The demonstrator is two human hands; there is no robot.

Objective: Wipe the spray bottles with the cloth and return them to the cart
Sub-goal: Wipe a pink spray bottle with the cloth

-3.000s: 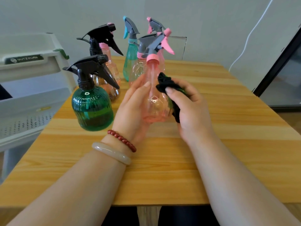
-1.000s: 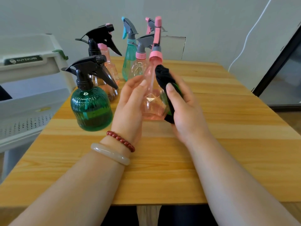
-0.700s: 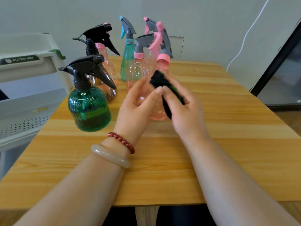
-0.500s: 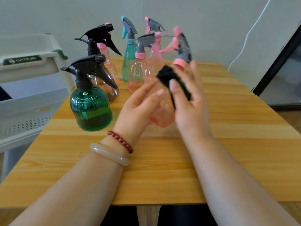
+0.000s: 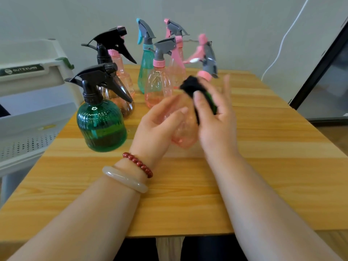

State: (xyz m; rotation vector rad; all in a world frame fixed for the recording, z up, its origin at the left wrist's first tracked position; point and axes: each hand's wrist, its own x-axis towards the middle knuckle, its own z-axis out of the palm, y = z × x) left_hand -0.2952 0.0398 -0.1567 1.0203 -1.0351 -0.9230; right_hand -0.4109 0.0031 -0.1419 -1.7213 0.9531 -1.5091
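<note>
Wooden table (image 5: 263, 166), left hand (image 5: 156, 127) gripping pink bottle (image 5: 185, 136), now tipped rightward, right hand (image 5: 216, 125) pinching cloth (image 5: 194, 86)

Grips a clear pink spray bottle (image 5: 185, 134) in the left hand (image 5: 156, 127), low on its body, trigger head tilted toward the far right. Pinches a black cloth (image 5: 191, 85) against the bottle's upper part under the thumb of the right hand (image 5: 216, 119), fingers spread. Wears a red bead bracelet (image 5: 138, 164) and a pale bangle (image 5: 124, 178) on the left wrist. Shows a round green bottle (image 5: 101, 127) at near left on the wooden table (image 5: 263, 147), a teal bottle (image 5: 144, 72) and other pink bottles farther back, and a white cart (image 5: 28, 113) left of the table.
</note>
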